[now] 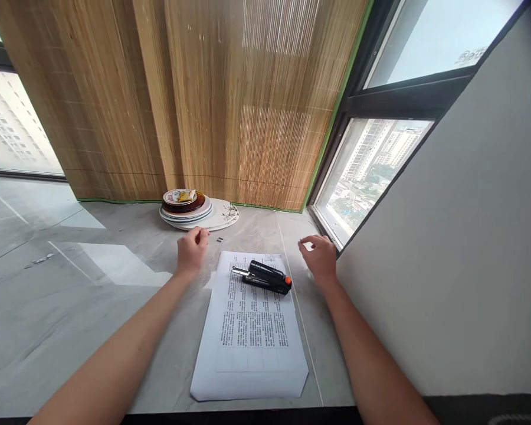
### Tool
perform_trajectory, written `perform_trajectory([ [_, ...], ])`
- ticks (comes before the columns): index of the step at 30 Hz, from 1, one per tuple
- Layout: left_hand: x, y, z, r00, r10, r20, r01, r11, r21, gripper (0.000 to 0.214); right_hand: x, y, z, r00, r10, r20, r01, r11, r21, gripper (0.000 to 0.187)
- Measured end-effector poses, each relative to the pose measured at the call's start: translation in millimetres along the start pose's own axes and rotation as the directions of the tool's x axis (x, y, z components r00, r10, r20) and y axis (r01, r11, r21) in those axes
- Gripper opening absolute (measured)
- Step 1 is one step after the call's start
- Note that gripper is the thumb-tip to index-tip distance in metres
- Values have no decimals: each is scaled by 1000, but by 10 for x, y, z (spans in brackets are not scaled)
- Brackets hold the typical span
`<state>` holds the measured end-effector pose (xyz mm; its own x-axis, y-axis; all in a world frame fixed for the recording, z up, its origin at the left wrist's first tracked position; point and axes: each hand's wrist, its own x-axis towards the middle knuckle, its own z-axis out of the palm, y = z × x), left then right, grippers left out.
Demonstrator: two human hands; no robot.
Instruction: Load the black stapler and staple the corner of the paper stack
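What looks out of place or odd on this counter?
Only small things. The black stapler lies askew across the top of the printed sheets, and small dark bits, too small to identify, lie loose on the counter near the left hand. Nothing looks spilled or broken.

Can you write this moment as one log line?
left hand: fingers curled, left of white printed paper | right hand: open, right of paper | black stapler with orange tip: lying on paper

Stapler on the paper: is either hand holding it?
No, the stapler lies alone on the printed sheets, with the left hand and right hand apart from it on either side.
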<state>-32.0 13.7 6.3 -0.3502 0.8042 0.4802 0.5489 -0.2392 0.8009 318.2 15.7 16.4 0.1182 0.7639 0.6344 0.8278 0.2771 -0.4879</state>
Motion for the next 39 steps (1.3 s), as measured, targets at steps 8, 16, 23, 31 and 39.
perform_trajectory([
  [8,-44,-220,139,901,204,384,-355,855,378,39,-61,296,251,963,108,248,-90,992,-85,16],
  [16,-24,-127,52,914,199,352,-318,893,318,24,-45,197,208,981,40,188,-50,998,48,15],
  [23,-92,20,76,925,180,335,-174,984,-49,30,-158,-489,-119,783,-430,449,144,828,542,28],
  [31,-223,254,113,889,188,418,-83,963,-257,43,-330,-629,-36,695,-469,546,315,880,355,19],
  [39,-345,419,120,766,389,512,-285,919,-272,20,-278,-575,-31,789,-404,463,349,915,203,21],
])
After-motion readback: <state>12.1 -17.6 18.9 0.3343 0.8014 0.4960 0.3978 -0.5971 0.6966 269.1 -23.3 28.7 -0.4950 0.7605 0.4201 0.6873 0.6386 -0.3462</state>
